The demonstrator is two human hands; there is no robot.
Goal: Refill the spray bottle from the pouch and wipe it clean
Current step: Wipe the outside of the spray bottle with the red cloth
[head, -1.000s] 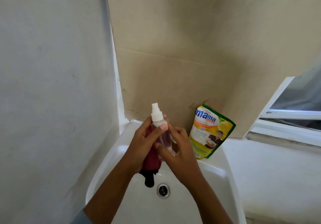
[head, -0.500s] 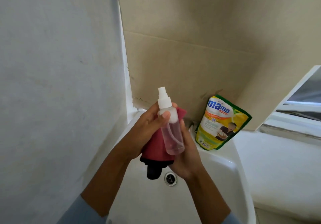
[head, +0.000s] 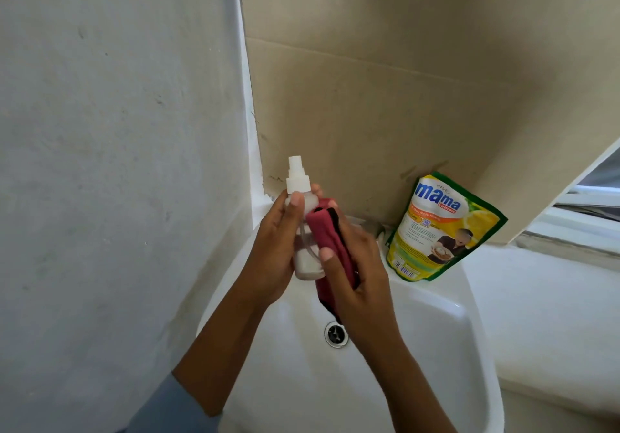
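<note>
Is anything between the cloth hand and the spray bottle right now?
Nothing visible blocks it. The left hand holds the spray bottle upright over the sink, and the right hand presses the red cloth directly against the bottle's side.

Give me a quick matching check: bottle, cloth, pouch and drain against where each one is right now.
Things:
1. bottle
2. cloth
3. pouch
4. drain

Places:
A. leaning on the wall at the sink's back rim
B. in the left hand
C. bottom of the basin
D. in the right hand, against the bottle

Pairs: 1-B, 2-D, 3-A, 4-C
</note>
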